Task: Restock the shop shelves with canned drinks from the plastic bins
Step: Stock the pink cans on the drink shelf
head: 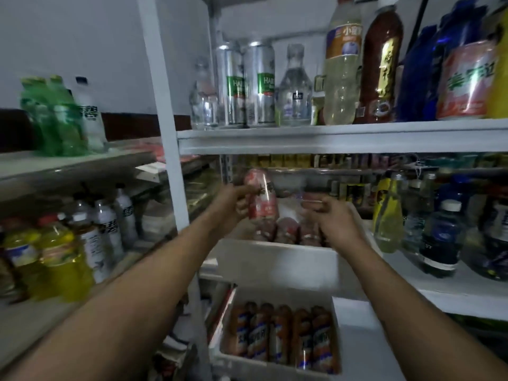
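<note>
The left hand (233, 202) grips a red can (261, 199) by its side and holds it upright, lifted clear above the white bin (275, 259). The bin sits on the middle shelf (439, 287), just right of the white post (170, 149). More red cans (286, 229) stand packed in it, their tops showing over the front wall.

The right hand (335, 218) is over the right end of those cans with its fingers curled. Blur hides whether it holds one, so I cannot tell.

Below, a lower bin (354, 325) holds a row of orange cans (280, 334) lying side by side.

On the top shelf (330, 138) two silver cans (247, 83) stand touching, between clear glass bottles (295, 86). A pale tall bottle (342, 70) and a dark brown one (380, 64) stand farther right, and a pink can (467, 81) stands near the right edge.

A yellow bottle (387, 215) leans just beside the bin's right side, with dark bottles (439, 237) beyond it.

On the left rack, green bottles (52, 116) stand on the upper level and yellow drinks (60, 257) below.
</note>
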Demonstrator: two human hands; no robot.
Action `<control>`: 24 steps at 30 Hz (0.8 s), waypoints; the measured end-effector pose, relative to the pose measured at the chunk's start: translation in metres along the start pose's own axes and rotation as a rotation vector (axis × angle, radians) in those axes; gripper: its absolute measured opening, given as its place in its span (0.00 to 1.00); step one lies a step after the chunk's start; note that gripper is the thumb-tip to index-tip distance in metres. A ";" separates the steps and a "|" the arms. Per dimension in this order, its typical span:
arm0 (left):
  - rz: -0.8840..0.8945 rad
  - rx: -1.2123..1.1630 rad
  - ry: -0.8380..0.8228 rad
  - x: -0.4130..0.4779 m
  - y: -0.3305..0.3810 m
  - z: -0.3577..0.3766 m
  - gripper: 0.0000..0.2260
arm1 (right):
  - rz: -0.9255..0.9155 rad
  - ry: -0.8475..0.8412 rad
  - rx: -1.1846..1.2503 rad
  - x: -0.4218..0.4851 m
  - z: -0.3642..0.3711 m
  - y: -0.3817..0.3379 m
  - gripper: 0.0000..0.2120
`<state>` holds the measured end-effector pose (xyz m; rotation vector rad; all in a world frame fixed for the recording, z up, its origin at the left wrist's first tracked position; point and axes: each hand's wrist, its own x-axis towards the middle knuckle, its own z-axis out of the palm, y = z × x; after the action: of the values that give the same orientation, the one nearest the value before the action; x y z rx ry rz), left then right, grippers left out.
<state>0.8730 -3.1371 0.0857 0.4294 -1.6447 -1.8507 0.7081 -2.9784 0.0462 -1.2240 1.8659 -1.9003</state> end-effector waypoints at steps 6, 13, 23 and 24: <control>0.022 -0.088 -0.006 -0.014 -0.002 0.006 0.14 | -0.030 -0.024 0.055 -0.004 -0.003 -0.003 0.16; 0.037 -0.100 0.016 -0.014 -0.013 0.025 0.22 | -0.014 -0.085 0.208 -0.001 -0.006 -0.002 0.18; 0.009 -0.088 -0.045 -0.012 -0.024 0.047 0.18 | 0.008 -0.110 0.305 -0.004 -0.008 -0.006 0.14; 0.009 -0.085 -0.052 -0.012 -0.024 0.047 0.18 | 0.005 -0.106 0.305 -0.004 -0.008 -0.006 0.14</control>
<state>0.8476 -3.0925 0.0682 0.3399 -1.5922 -1.9322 0.7074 -2.9685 0.0515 -1.1909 1.4595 -1.9839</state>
